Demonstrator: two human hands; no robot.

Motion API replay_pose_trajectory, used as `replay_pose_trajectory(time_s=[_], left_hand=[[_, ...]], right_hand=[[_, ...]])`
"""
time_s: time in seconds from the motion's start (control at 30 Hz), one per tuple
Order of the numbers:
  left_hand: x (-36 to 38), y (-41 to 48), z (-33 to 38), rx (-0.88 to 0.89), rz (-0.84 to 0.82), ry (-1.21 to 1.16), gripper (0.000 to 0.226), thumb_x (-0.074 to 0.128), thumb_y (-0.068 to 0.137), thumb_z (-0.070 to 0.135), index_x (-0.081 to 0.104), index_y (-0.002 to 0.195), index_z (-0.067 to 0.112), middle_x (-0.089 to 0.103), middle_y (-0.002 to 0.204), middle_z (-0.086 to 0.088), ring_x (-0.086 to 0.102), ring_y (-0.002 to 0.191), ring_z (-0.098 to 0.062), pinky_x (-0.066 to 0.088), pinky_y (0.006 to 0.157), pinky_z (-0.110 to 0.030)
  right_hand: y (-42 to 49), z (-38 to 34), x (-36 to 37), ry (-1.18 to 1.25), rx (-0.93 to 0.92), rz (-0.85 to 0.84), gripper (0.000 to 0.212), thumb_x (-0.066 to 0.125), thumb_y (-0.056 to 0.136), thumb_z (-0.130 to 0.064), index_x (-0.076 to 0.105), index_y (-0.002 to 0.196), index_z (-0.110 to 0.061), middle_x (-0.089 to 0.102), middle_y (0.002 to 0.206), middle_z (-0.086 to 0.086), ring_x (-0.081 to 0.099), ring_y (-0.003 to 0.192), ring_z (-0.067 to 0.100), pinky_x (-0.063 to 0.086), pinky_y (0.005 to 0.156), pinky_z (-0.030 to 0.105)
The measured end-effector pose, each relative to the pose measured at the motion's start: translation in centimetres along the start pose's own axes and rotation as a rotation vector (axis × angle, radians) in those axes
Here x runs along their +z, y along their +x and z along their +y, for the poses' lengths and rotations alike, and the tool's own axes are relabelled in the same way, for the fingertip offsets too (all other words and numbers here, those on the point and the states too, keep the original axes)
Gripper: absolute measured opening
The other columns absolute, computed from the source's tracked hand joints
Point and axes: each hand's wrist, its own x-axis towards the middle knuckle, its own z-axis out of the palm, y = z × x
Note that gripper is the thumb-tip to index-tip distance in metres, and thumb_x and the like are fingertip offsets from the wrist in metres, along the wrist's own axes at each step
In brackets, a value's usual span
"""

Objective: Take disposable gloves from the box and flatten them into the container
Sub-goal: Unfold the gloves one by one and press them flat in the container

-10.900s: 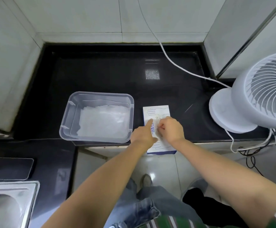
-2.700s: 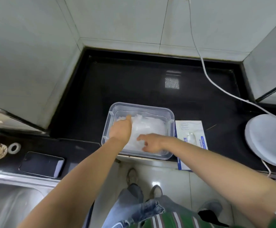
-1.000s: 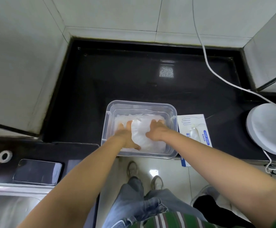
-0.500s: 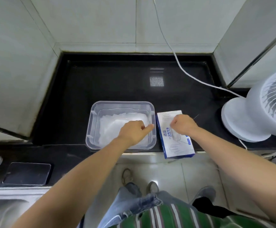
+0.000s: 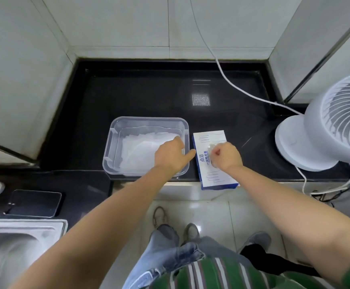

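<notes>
— Over the middle of the box (image 5: 215,178), at its slot, my right hand (image 5: 227,157) has its fingers curled in. Thumb and fingertips pinch a tuft of white glove (image 5: 211,147) that pokes out of the opening.

— And your other one?

— My left hand (image 5: 171,156) hangs to the left of the box, above the near right corner of the container (image 5: 145,119). It holds nothing, and the forefinger reaches out straight to the box's left edge. Whether it actually touches the cardboard I cannot tell.

— Where does the box sit?

— On the black table (image 5: 149,97), with its near end jutting over the front edge. The container is just left of the box, almost touching it, and the flattened gloves (image 5: 140,149) lie white across its floor.

— So how would you pull?

— Given that overhang, I'd press the left forefinger firmly down on the box before drawing, because a light carton may lift or slide with the film. I'd draw straight up from the slot, slowly, so one glove comes and not a clump. Thin film clings, so if a second follows I'd shake it loose over the box. Then I'd carry the glove left, lay it on the pile, and smooth it with both palms spread, from the middle outward, so no air is trapped.
</notes>
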Motion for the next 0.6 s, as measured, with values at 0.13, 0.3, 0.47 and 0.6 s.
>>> replay_pose_trajectory(time_s=[0.13, 0.3, 0.47, 0.6], left_hand=[[-0.4, -0.4, 1.9, 0.076, 0.111, -0.062, 0.034, 0.057, 0.093, 0.041, 0.049, 0.116, 0.017, 0.067, 0.095, -0.003, 0.064, 0.086, -0.025, 0.055, 0.077, -0.038], [0.5, -0.1, 5.3, 0.253, -0.061, -0.018, 0.02, 0.05, 0.094, 0.019, 0.064, 0.106, 0.011, 0.065, 0.1, -0.009, 0.063, 0.088, -0.027, 0.049, 0.072, -0.034], [3.0, -0.2, 7.5, 0.239, -0.304, 0.21, 0.029, 0.056, 0.094, 0.015, 0.054, 0.123, 0.006, 0.051, 0.124, -0.013, 0.059, 0.103, -0.028, 0.048, 0.079, -0.032], [5.0, -0.2, 7.2, 0.173, -0.369, 0.224, 0.058, 0.069, 0.087, 0.019, 0.04, 0.134, 0.004, 0.028, 0.144, -0.012, 0.06, 0.103, -0.03, 0.047, 0.075, -0.032]], right_hand=[[0.5, 0.1, -2.2, 0.444, 0.064, 0.036, 0.015, 0.048, 0.095, -0.013, 0.059, 0.09, -0.005, 0.061, 0.087, 0.004, 0.058, 0.078, 0.021, 0.051, 0.075, 0.035], [0.4, 0.8, -3.0, 0.67, 0.145, 0.0, 0.01, 0.046, 0.099, -0.017, 0.056, 0.1, -0.015, 0.064, 0.105, 0.009, 0.066, 0.096, 0.025, 0.056, 0.089, 0.039], [-0.6, 1.7, -2.6, 0.742, 0.262, -0.113, 0.009, 0.052, 0.093, -0.015, 0.059, 0.1, -0.015, 0.068, 0.103, 0.013, 0.066, 0.092, 0.027, 0.055, 0.089, 0.043], [-1.0, 2.2, -2.4, 0.89, 0.357, -0.148, 0.017, 0.046, 0.085, -0.004, 0.059, 0.076, -0.011, 0.061, 0.076, 0.018, 0.057, 0.071, 0.025, 0.053, 0.081, 0.042]])
